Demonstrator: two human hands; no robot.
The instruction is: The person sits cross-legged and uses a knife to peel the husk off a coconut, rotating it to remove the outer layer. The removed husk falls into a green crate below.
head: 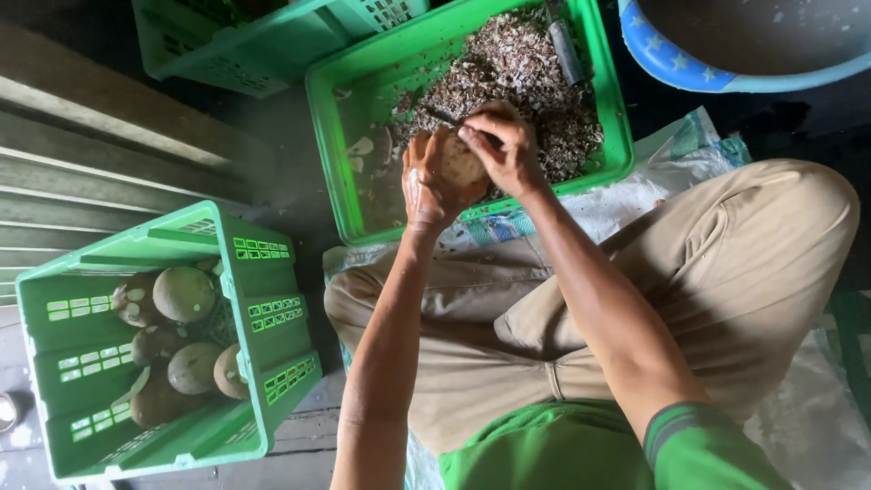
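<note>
My left hand (426, 184) cups a round pale brown coconut kernel (461, 163) over the near edge of a green crate (328, 163). Gripping a small dark-bladed knife (443, 117), my right hand (504, 148) presses the blade against the top of the kernel. The crate under both hands holds a heap of brown and white shavings (522, 82) and a few pale peeled pieces (363, 150) at its left side.
A second green crate (272, 363) at my lower left holds several round brown kernels (184, 292). A third green crate (245, 45) stands at the top left. A blue basin rim (676, 68) is at top right. A dark tool (566, 45) lies on the shavings. My tan-trousered legs (708, 272) rest on plastic sheeting (635, 195).
</note>
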